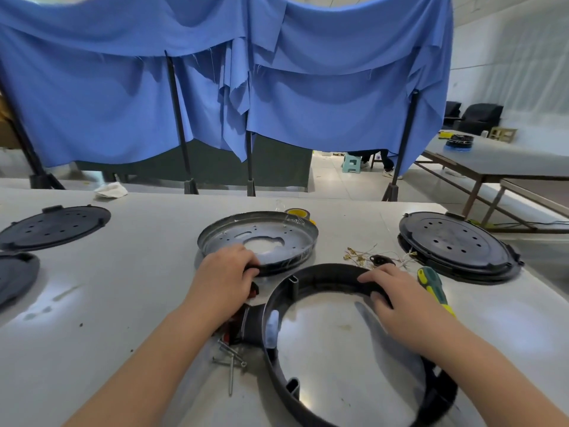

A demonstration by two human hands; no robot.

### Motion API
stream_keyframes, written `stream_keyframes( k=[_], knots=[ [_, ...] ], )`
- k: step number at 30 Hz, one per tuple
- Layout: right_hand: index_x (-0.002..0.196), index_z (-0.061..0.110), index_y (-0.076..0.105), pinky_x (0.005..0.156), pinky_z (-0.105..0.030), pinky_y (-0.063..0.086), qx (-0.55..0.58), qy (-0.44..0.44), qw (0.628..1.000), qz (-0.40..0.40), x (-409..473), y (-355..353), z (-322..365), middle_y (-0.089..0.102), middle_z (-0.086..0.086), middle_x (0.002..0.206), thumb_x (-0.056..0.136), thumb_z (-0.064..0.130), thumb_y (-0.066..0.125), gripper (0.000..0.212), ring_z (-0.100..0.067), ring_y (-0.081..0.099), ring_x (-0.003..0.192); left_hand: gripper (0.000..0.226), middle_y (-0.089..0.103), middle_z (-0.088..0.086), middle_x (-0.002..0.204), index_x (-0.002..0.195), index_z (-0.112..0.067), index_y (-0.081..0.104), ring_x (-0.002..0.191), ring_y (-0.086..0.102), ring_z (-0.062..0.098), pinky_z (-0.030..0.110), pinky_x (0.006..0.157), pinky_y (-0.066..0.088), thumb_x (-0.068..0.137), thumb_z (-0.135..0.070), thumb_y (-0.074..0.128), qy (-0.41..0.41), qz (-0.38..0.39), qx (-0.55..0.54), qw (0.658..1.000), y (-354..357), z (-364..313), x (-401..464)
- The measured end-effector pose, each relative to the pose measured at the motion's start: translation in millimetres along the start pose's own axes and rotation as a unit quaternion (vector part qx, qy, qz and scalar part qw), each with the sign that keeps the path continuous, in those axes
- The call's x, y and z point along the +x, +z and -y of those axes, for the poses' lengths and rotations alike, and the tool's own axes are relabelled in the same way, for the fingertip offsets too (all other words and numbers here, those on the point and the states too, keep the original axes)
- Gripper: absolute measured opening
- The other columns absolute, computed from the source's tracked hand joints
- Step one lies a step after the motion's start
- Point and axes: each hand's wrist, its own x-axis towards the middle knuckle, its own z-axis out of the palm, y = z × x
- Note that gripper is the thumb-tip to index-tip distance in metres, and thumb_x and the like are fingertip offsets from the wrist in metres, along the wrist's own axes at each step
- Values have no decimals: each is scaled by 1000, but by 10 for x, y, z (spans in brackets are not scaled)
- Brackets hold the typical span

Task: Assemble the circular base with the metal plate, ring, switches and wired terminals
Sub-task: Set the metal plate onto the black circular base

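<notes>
black ring [311, 274] under right hand [397, 298], left hand [223, 272] gripping metal plate [257, 238]

Three black perforated discs [455, 241], one metal plate [258, 238], one ring [354, 343], one screwdriver [432, 288].

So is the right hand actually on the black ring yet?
Touching. The head view shows the right hand lying on the far rim of the black ring, fingers draped over its top edge and thumb curled against the inner wall.
</notes>
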Motion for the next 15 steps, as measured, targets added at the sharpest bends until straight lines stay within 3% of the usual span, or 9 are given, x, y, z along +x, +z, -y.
stream_keyframes(
  k=[4, 10, 15],
  knots=[
    [128, 27, 52, 92, -21, 36, -3, 11, 1000, -7, -6, 18, 13, 44, 10, 127, 97, 20, 43, 33, -11, 41, 117, 7, 59, -7, 87, 92, -15, 69, 84, 57, 17, 36, 77, 49, 86, -13, 67, 23, -51, -26, 998, -113, -72, 28],
    [127, 26, 52, 91, -20, 34, 41, 48, 998, 1, 26, -35, 83, 48, 4, 131, 97, 13, 40, 35, -13, 44, 119, 8, 49, -15, 78, 92, -15, 70, 73, 51, 9, 24, 68, 41, 85, -11, 69, 59, -99, -56, 992, -300, -247, 62],
    [126, 35, 54, 86, -14, 29, 78, 44, 991, 97, -80, -450, 172, 48, 13, 130, 96, 27, 51, 31, -1, 43, 107, 9, 55, -8, 79, 92, -13, 70, 75, 57, 16, 34, 71, 50, 83, -10, 71, 97, -100, -76, 987, -491, -441, 57]
  ],
)
